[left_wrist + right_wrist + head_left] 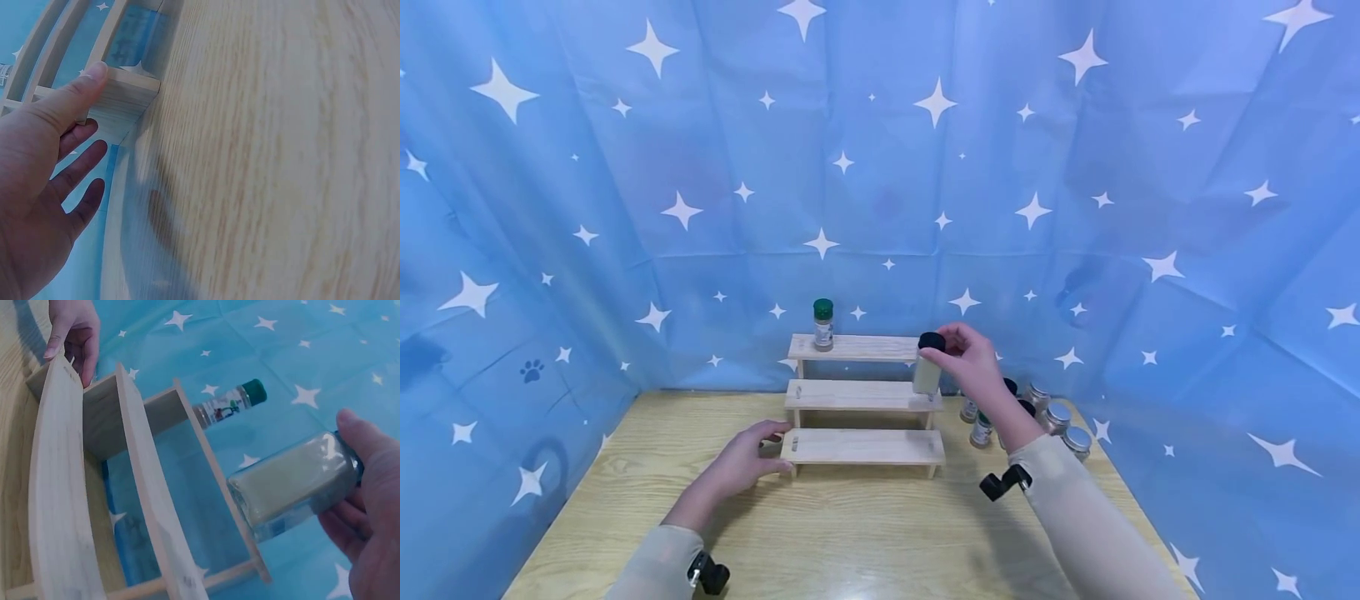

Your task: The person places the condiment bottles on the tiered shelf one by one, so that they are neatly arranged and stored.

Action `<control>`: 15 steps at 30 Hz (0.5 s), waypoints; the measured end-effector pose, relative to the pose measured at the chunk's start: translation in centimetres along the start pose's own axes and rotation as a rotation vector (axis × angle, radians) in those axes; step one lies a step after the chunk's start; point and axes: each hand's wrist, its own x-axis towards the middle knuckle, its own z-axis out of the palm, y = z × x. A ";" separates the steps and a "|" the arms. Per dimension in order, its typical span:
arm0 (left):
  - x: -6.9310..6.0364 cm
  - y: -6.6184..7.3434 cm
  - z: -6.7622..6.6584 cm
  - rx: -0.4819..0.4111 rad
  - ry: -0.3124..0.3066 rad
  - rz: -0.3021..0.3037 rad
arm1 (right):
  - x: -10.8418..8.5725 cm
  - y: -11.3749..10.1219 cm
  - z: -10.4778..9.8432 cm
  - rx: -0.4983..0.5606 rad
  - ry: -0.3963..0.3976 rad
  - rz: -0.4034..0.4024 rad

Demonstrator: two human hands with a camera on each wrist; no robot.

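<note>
Holding a smooth, boxy jar point(297, 484) (clear-walled), the right hand point(380, 509) hovers.

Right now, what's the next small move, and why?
I'd probably have the right hand ease the black-capped jar up and back over the right end of the top shelf. In the head view, its base appears below that shelf's front edge, and the green-capped bottle stands near the left end, leaving room on the right.
</note>
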 end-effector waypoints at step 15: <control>0.0 0.0 0.1 -0.010 0.009 0.005 | 5.0 -1.9 3.8 0.078 -0.024 -0.004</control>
